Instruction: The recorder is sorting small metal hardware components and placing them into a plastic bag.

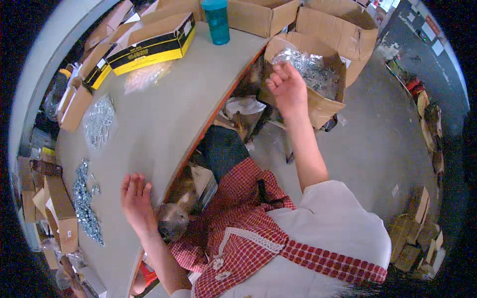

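My left hand [136, 201] is at the near edge of the grey table [164, 119], its fingers stretched out with nothing in them. To its left lies a long heap of small shiny metal parts [85, 203], with a few loose pieces beside it. My right hand [288, 89] is raised at the near side of an open cardboard box [320, 107], fingers loosely curled and apart. Just beyond its fingertips is a clear plastic bag [293, 57] at the box's rim; whether they touch I cannot tell. Inside the box are more bagged metal parts [320, 79].
On the table are a clear bag of metal parts [99, 121], a pinkish bag [146, 77], a black-and-yellow box [151, 49] and a teal bottle [216, 25]. Cardboard boxes [62, 213] line the table's left side. Another large carton [333, 25] stands behind the open box.
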`<state>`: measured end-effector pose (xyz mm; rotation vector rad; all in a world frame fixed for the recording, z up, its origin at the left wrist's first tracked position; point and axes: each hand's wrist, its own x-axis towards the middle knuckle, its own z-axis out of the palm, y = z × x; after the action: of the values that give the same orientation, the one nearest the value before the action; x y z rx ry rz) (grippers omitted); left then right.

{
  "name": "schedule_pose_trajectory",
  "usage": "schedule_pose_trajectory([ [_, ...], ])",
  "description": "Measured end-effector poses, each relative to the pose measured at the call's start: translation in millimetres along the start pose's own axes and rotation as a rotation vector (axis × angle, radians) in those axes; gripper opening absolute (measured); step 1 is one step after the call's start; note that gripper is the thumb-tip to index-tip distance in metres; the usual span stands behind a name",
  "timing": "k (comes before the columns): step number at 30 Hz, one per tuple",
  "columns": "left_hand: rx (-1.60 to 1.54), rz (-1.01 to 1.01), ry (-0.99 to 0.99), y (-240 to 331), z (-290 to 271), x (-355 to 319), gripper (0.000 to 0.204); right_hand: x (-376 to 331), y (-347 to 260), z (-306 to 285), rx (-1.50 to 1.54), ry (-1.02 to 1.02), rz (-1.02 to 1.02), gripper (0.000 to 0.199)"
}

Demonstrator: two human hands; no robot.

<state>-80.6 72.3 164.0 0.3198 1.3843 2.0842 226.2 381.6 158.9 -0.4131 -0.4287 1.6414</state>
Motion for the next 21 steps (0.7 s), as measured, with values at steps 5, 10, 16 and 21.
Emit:
schedule_pose_trajectory([
  [5, 0.132, 0.122, -0.126, -11, -12, 0, 0.016, 7, 43, 20, -0.615, -0.276, -0.066, 0.023],
  [10, 0.565, 0.370, -0.261, -20, 7, -8, 0.012, 70, 168, 79, -1.308, -0.899, -0.522, 0.035],
  [16, 0.459, 0.342, -0.164, -16, 2, -21, 0.009, 117, 244, 150, -2.049, -0.908, -0.513, 0.038],
  [21, 0.466, 0.314, -0.200, -24, -5, -13, 0.008, 147, 246, 125, -1.924, -0.919, -0.504, 0.027],
])
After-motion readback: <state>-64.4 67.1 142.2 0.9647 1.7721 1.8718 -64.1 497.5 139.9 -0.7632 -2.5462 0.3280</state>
